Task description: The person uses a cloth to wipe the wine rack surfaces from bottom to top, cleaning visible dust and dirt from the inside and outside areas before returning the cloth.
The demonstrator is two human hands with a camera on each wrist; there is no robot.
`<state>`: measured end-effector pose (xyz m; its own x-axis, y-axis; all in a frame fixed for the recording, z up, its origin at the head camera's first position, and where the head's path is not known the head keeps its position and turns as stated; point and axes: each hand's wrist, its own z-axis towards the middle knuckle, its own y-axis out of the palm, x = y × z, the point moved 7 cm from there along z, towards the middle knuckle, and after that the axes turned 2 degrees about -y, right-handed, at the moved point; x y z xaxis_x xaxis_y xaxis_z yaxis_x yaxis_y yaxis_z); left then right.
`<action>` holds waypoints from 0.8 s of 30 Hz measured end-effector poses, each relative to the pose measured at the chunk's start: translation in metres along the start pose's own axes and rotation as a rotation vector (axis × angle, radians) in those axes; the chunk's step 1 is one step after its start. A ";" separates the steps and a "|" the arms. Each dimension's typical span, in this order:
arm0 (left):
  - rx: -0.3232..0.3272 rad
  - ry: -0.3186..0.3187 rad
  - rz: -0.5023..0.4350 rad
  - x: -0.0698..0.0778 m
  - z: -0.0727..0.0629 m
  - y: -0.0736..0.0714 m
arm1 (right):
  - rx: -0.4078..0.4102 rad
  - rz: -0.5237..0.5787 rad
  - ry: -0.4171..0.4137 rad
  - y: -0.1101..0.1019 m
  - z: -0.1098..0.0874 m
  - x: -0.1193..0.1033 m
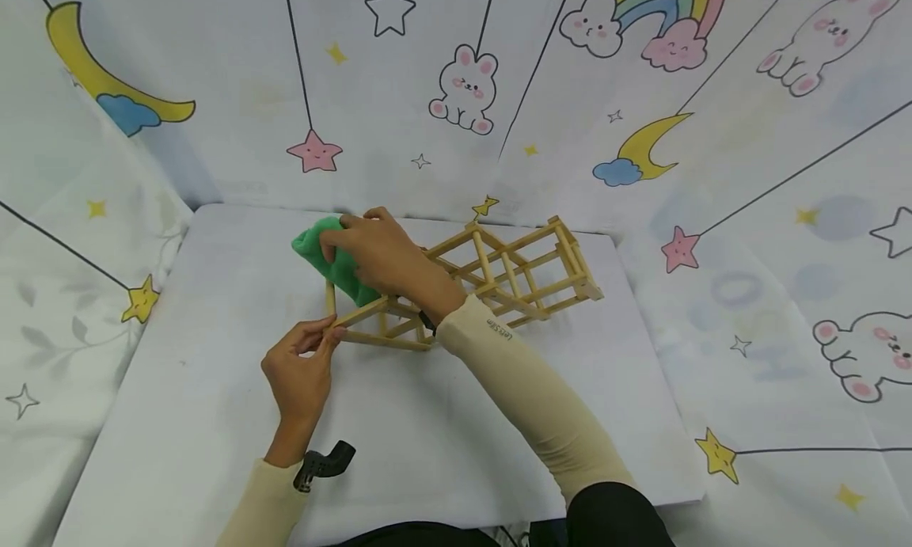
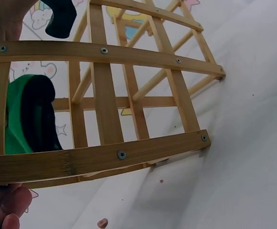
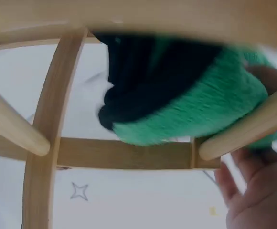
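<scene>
A wooden rack of light slats and round dowels lies slantwise on the white table. My left hand pinches its near left corner between thumb and fingers. In the left wrist view, left-hand fingers show beneath the end of the rack's frame. My right hand reaches across the rack and holds a fluffy green cloth against its left end. Through the slats in the right wrist view, the cloth hangs bunched beside a dowel, its folds in dark shadow.
The white tabletop extends around the rack. Behind and beside it hangs a pale backdrop printed with stars, moons and rabbits. A black wrist mount sticks out from the left sleeve.
</scene>
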<state>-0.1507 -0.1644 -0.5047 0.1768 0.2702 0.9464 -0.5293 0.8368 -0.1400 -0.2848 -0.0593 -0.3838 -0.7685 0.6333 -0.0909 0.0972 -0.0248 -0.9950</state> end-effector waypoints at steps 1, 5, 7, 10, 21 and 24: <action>-0.004 0.001 -0.002 0.000 0.000 0.000 | -0.002 -0.005 -0.030 0.000 0.000 -0.001; -0.021 0.005 -0.018 0.002 0.001 0.000 | 0.144 0.034 -0.103 -0.007 0.000 -0.003; -0.029 0.006 -0.030 0.002 0.001 0.001 | 0.221 0.048 -0.107 -0.011 -0.002 -0.001; -0.038 0.005 -0.044 0.003 0.002 0.003 | 0.193 0.026 -0.086 -0.009 -0.002 0.003; -0.049 0.007 -0.045 0.004 0.002 0.004 | 0.146 0.042 0.007 -0.010 -0.004 0.017; -0.051 0.009 -0.042 0.003 0.002 0.004 | 0.197 0.041 0.005 -0.010 -0.006 0.018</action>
<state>-0.1543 -0.1611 -0.5014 0.2059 0.2384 0.9491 -0.4786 0.8705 -0.1148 -0.2958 -0.0428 -0.3749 -0.7630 0.6329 -0.1315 0.0019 -0.2012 -0.9795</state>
